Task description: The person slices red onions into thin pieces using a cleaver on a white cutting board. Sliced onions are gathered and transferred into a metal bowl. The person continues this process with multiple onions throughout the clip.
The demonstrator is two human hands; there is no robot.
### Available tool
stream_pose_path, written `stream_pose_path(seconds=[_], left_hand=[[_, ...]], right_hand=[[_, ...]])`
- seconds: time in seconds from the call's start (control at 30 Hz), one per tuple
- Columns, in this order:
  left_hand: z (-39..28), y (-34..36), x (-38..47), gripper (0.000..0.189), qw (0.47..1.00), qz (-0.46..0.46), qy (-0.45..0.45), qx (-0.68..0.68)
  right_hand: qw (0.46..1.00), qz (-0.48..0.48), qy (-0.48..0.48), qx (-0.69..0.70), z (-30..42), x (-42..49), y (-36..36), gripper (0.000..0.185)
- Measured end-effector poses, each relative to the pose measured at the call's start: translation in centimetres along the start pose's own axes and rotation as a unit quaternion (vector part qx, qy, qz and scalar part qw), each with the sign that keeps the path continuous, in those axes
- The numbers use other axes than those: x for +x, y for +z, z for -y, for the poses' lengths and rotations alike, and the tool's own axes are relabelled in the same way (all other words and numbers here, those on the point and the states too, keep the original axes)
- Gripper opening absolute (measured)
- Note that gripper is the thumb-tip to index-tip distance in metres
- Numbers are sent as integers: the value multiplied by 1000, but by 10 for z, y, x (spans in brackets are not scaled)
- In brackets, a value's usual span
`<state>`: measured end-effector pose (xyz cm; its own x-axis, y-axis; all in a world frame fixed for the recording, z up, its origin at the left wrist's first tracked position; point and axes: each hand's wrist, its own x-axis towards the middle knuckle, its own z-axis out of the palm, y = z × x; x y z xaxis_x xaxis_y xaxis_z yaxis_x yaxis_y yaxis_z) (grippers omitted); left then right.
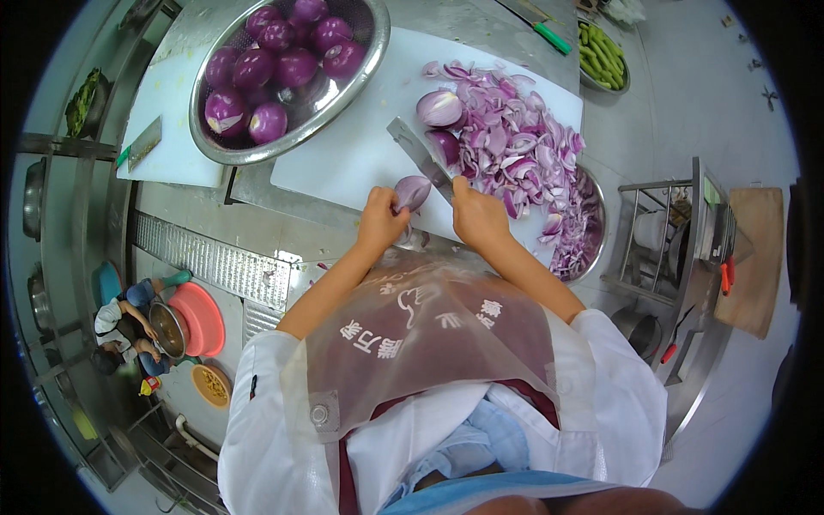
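My left hand (pixel 382 220) pinches a peeled red onion piece (pixel 412 192) at the near edge of a white cutting board (pixel 335 154). My right hand (pixel 477 212) grips a cleaver-like kitchen knife (pixel 417 149), its broad blade pointing away and to the left over the board. Past the blade lie a pale peeled onion half (pixel 439 108) and a darker onion piece (pixel 443 147). A large heap of sliced red onion (pixel 508 138) covers the board's right side. More slices fill a steel bowl (pixel 602 219) at the board's right edge. Whole red onions (pixel 296 67) sit in a steel colander (pixel 257 153).
Another knife (pixel 145 143) lies on a second white board (pixel 187 168) at left; a green-handled knife (pixel 552 38) lies at the back. Green pods fill a bowl (pixel 611 89) at back right. A metal rack (pixel 653 238) stands right. A person (pixel 125 328) crouches lower left beside a pink basin (pixel 205 318).
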<state>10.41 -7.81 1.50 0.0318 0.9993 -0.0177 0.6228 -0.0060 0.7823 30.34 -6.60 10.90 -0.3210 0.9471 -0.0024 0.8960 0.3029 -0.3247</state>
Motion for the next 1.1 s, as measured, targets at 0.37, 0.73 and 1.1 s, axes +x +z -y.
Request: stream_pose_path(seconds=[0.37, 0.73, 1.1], left_hand=[[0, 5, 29, 50, 980, 54, -151, -120], [-9, -11, 4, 47, 960, 27, 207, 185], [-2, -6, 1, 44, 977, -40, 167, 127]], right_hand=[[998, 35, 36, -30, -18, -12, 16, 22], [997, 16, 67, 22, -17, -7, 7, 25], [998, 63, 10, 7, -2, 11, 2, 16]])
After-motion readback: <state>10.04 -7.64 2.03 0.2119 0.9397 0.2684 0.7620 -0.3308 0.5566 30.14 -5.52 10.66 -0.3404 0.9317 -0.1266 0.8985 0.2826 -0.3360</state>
